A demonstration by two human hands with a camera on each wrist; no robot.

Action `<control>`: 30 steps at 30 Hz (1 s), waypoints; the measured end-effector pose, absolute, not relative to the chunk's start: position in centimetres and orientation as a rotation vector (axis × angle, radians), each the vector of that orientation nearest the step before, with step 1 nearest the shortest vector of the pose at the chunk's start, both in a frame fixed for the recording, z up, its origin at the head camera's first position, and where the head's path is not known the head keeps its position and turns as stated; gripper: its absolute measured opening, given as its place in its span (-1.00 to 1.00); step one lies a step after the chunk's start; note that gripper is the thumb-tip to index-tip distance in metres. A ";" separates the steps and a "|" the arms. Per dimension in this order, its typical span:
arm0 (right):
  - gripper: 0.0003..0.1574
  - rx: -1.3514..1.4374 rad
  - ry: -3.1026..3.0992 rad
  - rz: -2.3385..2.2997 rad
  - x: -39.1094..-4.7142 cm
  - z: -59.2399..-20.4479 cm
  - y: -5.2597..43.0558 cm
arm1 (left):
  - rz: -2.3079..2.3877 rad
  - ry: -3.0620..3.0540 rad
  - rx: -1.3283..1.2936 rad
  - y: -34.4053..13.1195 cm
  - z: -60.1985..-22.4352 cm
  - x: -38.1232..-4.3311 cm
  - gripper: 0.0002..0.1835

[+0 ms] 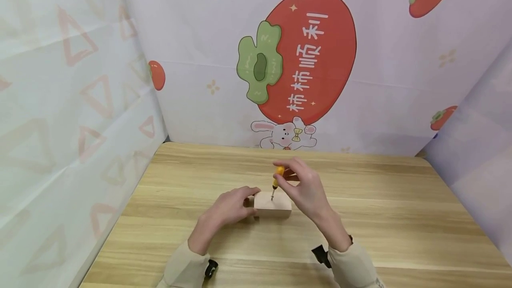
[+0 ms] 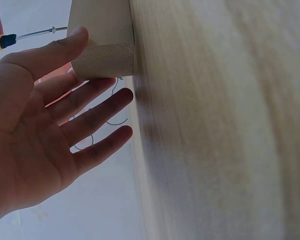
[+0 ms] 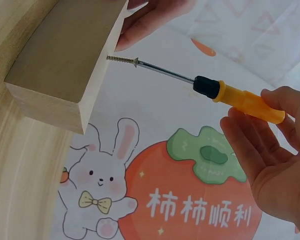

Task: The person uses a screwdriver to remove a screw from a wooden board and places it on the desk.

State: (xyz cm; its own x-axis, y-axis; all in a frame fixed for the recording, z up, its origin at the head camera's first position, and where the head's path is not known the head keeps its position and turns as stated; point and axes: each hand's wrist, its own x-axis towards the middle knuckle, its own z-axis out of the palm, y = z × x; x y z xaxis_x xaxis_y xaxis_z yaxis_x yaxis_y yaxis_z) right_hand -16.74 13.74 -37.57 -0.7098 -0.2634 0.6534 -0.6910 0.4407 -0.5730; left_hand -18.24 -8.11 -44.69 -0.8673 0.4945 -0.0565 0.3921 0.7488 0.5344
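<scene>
A pale wooden block point(image 1: 273, 211) lies on the table. My left hand point(image 1: 227, 207) holds its left end between thumb and fingers; in the left wrist view the other fingers point(image 2: 97, 117) extend past the block. My right hand point(image 1: 307, 188) pinches the yellow handle of a screwdriver point(image 3: 247, 101) from above. The screwdriver leans slightly, its metal shaft pointing down. At its tip stands a screw point(image 3: 122, 60), with its head against the tip and its point at the block's top face. Most of the thread shows above the wood.
The wood-grain table point(image 1: 384, 217) stretches out around the block. Behind it hangs a white cloth point(image 1: 192, 114) printed with persimmons and a rabbit. Another patterned cloth point(image 1: 44, 101) stands along the left side. Black wrist straps point(image 1: 321, 256) sit at the sleeves.
</scene>
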 end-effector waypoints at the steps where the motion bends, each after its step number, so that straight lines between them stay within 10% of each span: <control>1: -0.59 0.806 -2.215 1.199 -16.8 -37.6 13.7 | 0.776 2.753 0.706 -8.1 -44.7 -18.3 -0.40; 30: -0.63 0.752 -2.211 1.258 -16.5 -37.8 13.0 | 0.777 2.747 0.691 -8.0 -44.5 -18.1 -0.40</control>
State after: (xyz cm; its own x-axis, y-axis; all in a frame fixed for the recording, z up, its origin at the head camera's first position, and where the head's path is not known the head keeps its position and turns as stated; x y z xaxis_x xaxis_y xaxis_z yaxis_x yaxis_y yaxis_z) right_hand -16.50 12.96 -37.77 -0.7316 -0.2222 0.6444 -0.6675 0.4254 -0.6111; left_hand -18.11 -8.01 -44.50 -0.8696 0.4892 -0.0671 0.3817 0.7521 0.5374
